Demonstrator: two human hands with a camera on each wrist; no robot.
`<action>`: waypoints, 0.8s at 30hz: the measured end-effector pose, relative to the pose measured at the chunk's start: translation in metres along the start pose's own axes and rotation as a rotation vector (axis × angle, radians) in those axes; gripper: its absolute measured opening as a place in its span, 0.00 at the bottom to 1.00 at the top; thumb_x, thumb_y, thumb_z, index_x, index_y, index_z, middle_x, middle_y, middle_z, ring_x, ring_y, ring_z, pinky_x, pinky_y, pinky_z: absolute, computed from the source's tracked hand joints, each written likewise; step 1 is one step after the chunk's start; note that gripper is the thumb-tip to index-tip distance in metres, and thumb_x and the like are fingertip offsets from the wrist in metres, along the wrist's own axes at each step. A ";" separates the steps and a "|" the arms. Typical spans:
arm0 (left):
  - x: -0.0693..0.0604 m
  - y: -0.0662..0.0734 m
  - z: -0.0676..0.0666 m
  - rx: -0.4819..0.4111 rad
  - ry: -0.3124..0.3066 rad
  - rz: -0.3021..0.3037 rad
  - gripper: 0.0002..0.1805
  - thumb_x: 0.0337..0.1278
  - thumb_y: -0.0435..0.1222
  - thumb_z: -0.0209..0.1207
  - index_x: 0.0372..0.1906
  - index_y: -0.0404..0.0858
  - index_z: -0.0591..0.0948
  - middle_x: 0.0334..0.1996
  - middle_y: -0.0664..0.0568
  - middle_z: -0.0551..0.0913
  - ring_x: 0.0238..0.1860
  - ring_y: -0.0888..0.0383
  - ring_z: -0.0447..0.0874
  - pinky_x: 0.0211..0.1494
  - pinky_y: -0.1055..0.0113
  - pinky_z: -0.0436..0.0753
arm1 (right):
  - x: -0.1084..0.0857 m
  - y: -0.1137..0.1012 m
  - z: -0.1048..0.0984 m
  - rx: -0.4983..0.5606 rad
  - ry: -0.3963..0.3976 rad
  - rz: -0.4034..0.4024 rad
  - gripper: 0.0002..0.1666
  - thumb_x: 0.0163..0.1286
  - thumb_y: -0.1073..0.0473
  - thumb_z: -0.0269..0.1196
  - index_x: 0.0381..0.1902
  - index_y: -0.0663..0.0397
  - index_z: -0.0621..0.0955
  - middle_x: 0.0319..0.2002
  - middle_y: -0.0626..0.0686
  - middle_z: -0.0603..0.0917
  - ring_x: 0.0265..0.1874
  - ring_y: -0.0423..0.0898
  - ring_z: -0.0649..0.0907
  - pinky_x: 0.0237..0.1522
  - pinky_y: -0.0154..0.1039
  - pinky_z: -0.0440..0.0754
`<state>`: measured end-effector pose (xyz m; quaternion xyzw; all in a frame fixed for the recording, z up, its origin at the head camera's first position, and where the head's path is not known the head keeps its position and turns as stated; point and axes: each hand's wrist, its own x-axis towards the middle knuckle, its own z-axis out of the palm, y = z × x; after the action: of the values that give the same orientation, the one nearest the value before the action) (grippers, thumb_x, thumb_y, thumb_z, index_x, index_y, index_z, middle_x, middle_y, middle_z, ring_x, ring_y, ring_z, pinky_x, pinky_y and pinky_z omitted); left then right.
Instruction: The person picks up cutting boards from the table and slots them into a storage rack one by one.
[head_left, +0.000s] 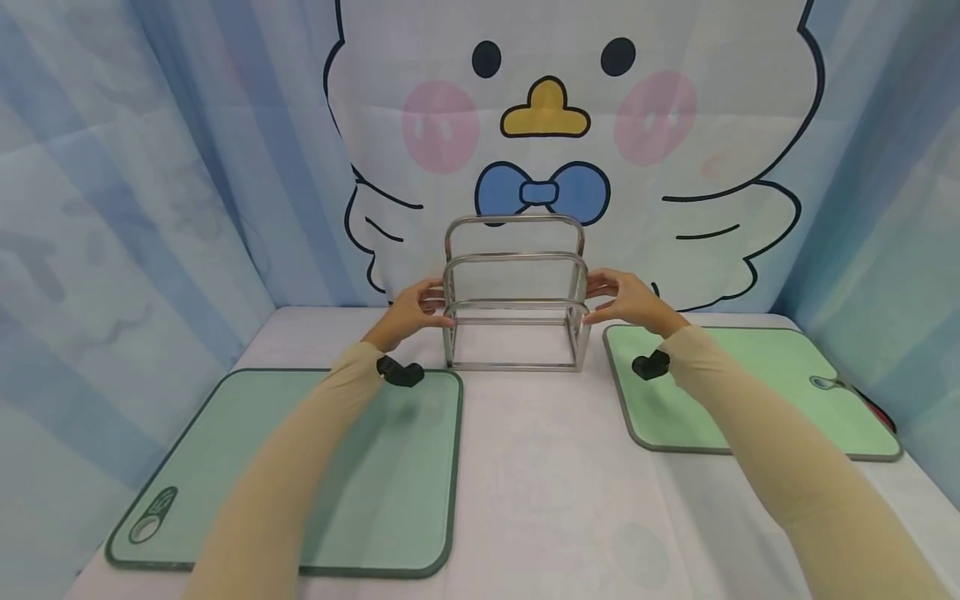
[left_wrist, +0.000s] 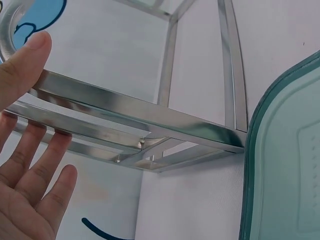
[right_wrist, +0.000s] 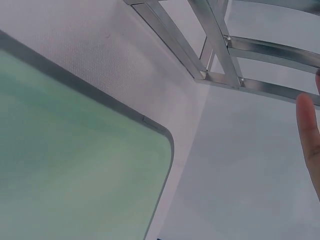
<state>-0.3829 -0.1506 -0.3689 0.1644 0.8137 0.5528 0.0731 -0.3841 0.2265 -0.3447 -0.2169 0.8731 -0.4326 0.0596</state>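
Observation:
A silver metal rack (head_left: 517, 303) with several upright arched frames stands at the far middle of the table, against the backdrop. My left hand (head_left: 408, 312) grips its left side. In the left wrist view the thumb lies over one bar of the rack (left_wrist: 135, 112) and the fingers (left_wrist: 60, 140) reach the bars behind it. My right hand (head_left: 630, 298) holds the opposite side, thumb toward the front. Only a few fingertips (right_wrist: 306, 112) of it show in the right wrist view, beside the rack's bars (right_wrist: 220, 45).
A dark-rimmed green cutting board (head_left: 390, 500) lies at left under the left forearm. A lighter green board (head_left: 690, 417) lies at right, beneath the right wrist; a small looped item (head_left: 825, 382) of unclear kind is at its right edge. Behind hangs a cartoon-printed curtain (head_left: 735, 108).

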 end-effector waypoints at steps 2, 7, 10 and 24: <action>0.001 0.000 0.001 -0.001 0.001 0.006 0.40 0.48 0.28 0.66 0.68 0.36 0.62 0.62 0.38 0.72 0.65 0.44 0.70 0.67 0.51 0.70 | -0.001 0.001 -0.001 0.000 0.000 -0.003 0.44 0.53 0.62 0.72 0.65 0.65 0.65 0.59 0.66 0.72 0.60 0.61 0.73 0.58 0.53 0.76; 0.001 0.000 0.005 0.013 0.007 0.008 0.40 0.47 0.29 0.67 0.67 0.35 0.63 0.61 0.38 0.73 0.64 0.44 0.71 0.68 0.53 0.69 | -0.005 0.002 -0.003 0.005 0.002 0.001 0.44 0.53 0.62 0.72 0.65 0.66 0.64 0.59 0.67 0.72 0.60 0.61 0.73 0.59 0.52 0.76; 0.002 0.000 0.005 0.029 0.009 0.011 0.41 0.46 0.30 0.68 0.67 0.35 0.63 0.60 0.38 0.73 0.63 0.44 0.71 0.69 0.54 0.69 | -0.006 0.003 -0.004 0.006 0.007 0.006 0.44 0.53 0.62 0.72 0.64 0.66 0.65 0.58 0.66 0.73 0.60 0.60 0.73 0.58 0.51 0.77; 0.001 -0.002 0.004 0.065 -0.004 0.061 0.41 0.46 0.33 0.69 0.67 0.36 0.63 0.58 0.36 0.75 0.61 0.43 0.73 0.67 0.52 0.70 | -0.008 0.003 -0.006 -0.032 0.007 -0.004 0.43 0.53 0.61 0.72 0.64 0.65 0.66 0.58 0.65 0.74 0.59 0.61 0.74 0.56 0.50 0.78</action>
<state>-0.3827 -0.1470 -0.3721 0.1926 0.8255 0.5278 0.0525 -0.3798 0.2358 -0.3443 -0.2181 0.8796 -0.4196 0.0521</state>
